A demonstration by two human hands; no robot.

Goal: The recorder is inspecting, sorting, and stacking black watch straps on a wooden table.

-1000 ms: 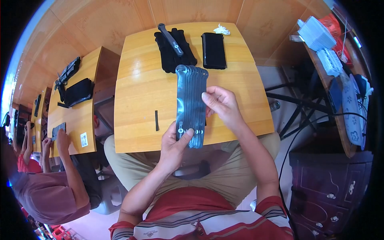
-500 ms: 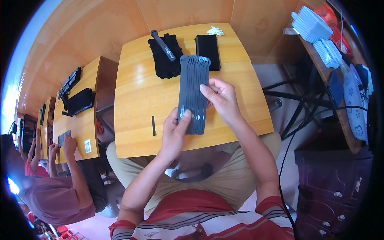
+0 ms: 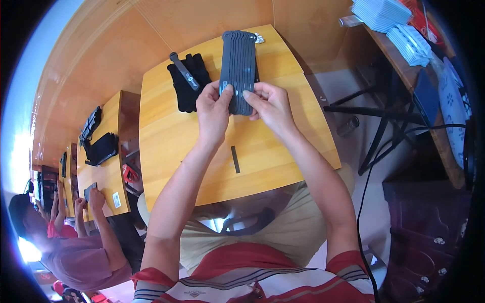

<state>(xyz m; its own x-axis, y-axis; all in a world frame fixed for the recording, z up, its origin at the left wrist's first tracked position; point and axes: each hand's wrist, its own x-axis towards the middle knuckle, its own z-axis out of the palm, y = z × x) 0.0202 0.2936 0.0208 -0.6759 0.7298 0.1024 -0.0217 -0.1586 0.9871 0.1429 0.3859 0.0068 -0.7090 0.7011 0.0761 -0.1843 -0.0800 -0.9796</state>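
Observation:
Both my hands grip a fanned bundle of dark grey straps with rounded ends (image 3: 237,63), raised over the far part of the yellow wooden table. My left hand (image 3: 213,113) pinches its near left edge, thumb on top. Opposite it, my right hand (image 3: 273,106) holds the near right edge, also with the thumb on top. Left of the bundle lie black knitted gloves (image 3: 186,101) with a single grey strap (image 3: 185,71) across them. A short, thin black strip (image 3: 235,159) rests on the table nearer to me. The bundle mostly hides a black item behind it.
Crumpled white tissue (image 3: 259,38) lies at the table's far edge. On the left, a co-worker (image 3: 83,255) sits at another table (image 3: 103,174) bearing black items. At right, a side table (image 3: 399,65) holds white trays (image 3: 381,15); a black cable hangs beside it.
Both hands have carried the strap bundle away from me, toward the far table edge. My right hand has shifted down to the bundle's near end, level with my left. The view has shifted.

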